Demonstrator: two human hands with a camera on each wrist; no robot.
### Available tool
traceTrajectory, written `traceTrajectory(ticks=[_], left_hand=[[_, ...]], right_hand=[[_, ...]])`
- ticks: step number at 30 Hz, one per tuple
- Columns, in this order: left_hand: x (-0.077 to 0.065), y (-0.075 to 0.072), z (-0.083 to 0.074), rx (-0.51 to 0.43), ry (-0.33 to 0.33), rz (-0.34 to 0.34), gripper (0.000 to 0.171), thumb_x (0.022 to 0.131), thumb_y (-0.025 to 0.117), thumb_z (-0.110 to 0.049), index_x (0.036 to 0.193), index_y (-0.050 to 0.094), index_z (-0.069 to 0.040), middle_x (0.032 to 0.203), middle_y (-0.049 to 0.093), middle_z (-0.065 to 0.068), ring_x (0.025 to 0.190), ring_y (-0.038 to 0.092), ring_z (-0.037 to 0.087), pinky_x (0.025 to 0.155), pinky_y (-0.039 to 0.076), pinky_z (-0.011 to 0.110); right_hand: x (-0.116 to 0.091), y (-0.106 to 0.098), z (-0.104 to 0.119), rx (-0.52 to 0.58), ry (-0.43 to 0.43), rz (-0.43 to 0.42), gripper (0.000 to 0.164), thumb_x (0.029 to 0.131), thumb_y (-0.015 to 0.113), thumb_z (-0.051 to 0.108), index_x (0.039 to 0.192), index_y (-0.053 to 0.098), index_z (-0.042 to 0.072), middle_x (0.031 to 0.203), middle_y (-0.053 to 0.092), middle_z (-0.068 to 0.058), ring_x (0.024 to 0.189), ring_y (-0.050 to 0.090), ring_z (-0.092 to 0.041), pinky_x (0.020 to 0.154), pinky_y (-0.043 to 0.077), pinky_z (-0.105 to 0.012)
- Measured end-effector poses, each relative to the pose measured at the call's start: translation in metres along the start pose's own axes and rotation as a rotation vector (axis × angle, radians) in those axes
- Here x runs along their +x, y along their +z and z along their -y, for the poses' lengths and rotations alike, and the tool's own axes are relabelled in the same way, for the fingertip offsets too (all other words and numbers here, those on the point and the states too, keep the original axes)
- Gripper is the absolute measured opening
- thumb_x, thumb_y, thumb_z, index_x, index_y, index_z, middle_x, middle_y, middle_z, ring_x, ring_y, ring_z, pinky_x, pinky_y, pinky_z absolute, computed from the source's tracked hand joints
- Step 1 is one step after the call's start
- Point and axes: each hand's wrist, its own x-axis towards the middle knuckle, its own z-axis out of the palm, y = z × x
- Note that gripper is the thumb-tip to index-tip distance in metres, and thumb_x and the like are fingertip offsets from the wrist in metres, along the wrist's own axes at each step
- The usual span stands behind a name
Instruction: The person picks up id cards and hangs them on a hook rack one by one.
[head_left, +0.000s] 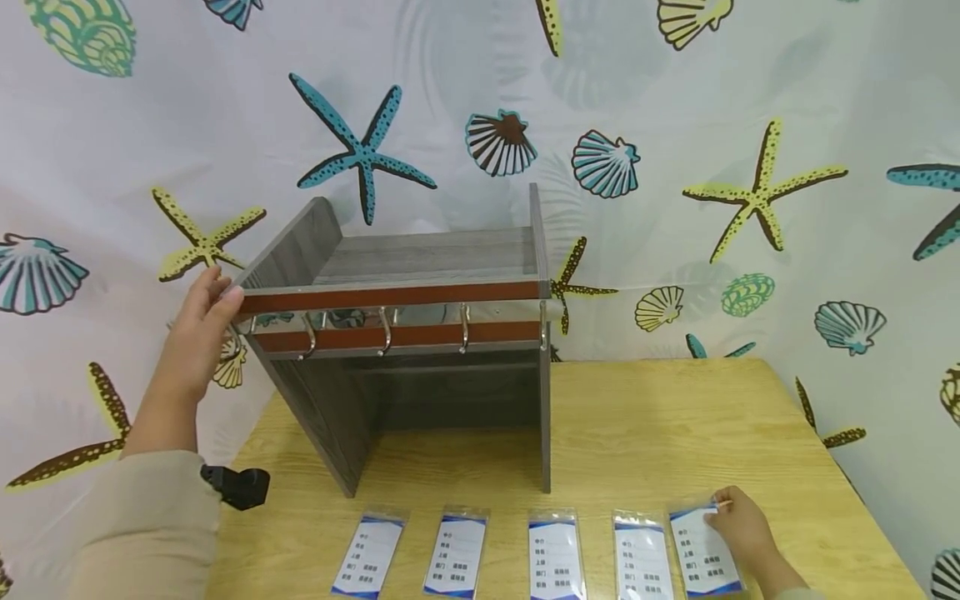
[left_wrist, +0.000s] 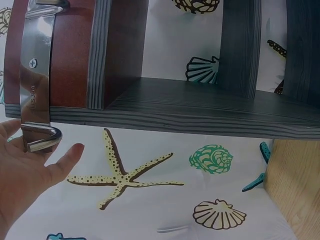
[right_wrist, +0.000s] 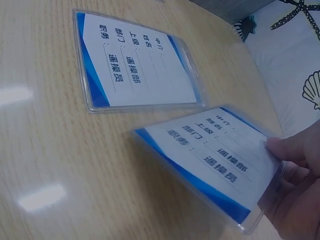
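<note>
1. The right hand (head_left: 742, 529), at the lower right of the head frame, pinches one badge card (head_left: 703, 554) near its upper right corner; the thumb lies on the printed face.
2. From this grip the card goes down and to the left. Its long axis runs from top to bottom of the frame, a little slanted. In the right wrist view it looks tilted up from the table.
3. The metal hooks (head_left: 386, 331) are to the upper left of the card, well apart. The left hand (head_left: 191, 337) is nearer to them, at the left end of the shelf (head_left: 311, 408), thumb spread from the fingers; how firmly it presses, I cannot tell.
4. The table (head_left: 660, 425) is of light wood. Four other cards (head_left: 556, 554) lie flat along the bottom, one just beside the held card.
5. Behind hangs a cloth (head_left: 450, 67) with starfish and shells.
</note>
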Motion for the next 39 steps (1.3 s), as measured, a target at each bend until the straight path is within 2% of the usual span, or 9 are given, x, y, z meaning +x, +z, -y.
traceTrajectory(ticks=[7,15,23,26,32,39], left_hand=[[0.001,-0.002,-0.002,-0.029,0.002,-0.002,0.060,0.092,0.027,-0.041,0.140,0.001,-0.015,0.141,0.004,0.018,0.125,0.006,0.038,0.093,0.009,0.059],[0.005,-0.001,0.001,-0.085,0.008,-0.004,0.057,0.093,0.026,-0.038,0.140,0.005,-0.013,0.139,0.006,0.022,0.125,0.007,0.036,0.093,0.008,0.058],[0.006,0.001,0.003,-0.132,-0.012,-0.006,0.056,0.093,0.027,-0.039,0.140,0.009,-0.015,0.140,0.007,0.019,0.127,0.004,0.031,0.095,0.005,0.055],[0.008,0.002,0.003,-0.110,-0.025,-0.013,0.057,0.092,0.027,-0.042,0.140,0.011,-0.015,0.140,0.008,0.019,0.126,0.005,0.032,0.095,0.006,0.056],[0.010,0.000,0.003,-0.087,-0.002,-0.017,0.055,0.093,0.026,-0.040,0.139,0.016,-0.011,0.139,0.012,0.020,0.126,0.008,0.033,0.095,0.007,0.056],[0.012,-0.002,0.003,-0.082,-0.002,-0.020,0.054,0.093,0.027,-0.039,0.138,0.019,-0.010,0.139,0.012,0.020,0.126,0.006,0.034,0.095,0.007,0.056]], right_hand=[[-0.001,-0.001,0.020,0.029,-0.072,-0.006,0.040,0.080,0.053,-0.003,0.115,0.037,-0.010,0.078,0.045,-0.012,0.064,0.045,-0.018,0.053,0.040,-0.028],[-0.003,0.002,0.038,0.068,-0.114,-0.009,0.051,0.080,0.053,-0.003,0.126,0.033,-0.001,0.082,0.046,-0.010,0.062,0.042,-0.015,0.050,0.037,-0.024],[-0.009,0.002,0.059,0.112,-0.136,0.040,0.050,0.083,0.052,-0.001,0.129,0.033,0.005,0.084,0.045,-0.009,0.062,0.040,-0.013,0.050,0.036,-0.021],[-0.011,0.002,0.069,0.136,-0.144,0.049,0.049,0.083,0.052,-0.001,0.128,0.033,0.005,0.084,0.044,-0.008,0.061,0.039,-0.013,0.050,0.036,-0.021],[-0.014,0.004,0.085,0.188,-0.166,0.048,0.048,0.084,0.051,-0.001,0.128,0.035,0.007,0.082,0.047,-0.009,0.059,0.042,-0.012,0.051,0.037,-0.021],[-0.019,0.004,0.101,0.216,-0.233,0.063,0.045,0.085,0.052,0.001,0.127,0.036,0.009,0.083,0.047,-0.010,0.063,0.044,-0.014,0.055,0.040,-0.022]])
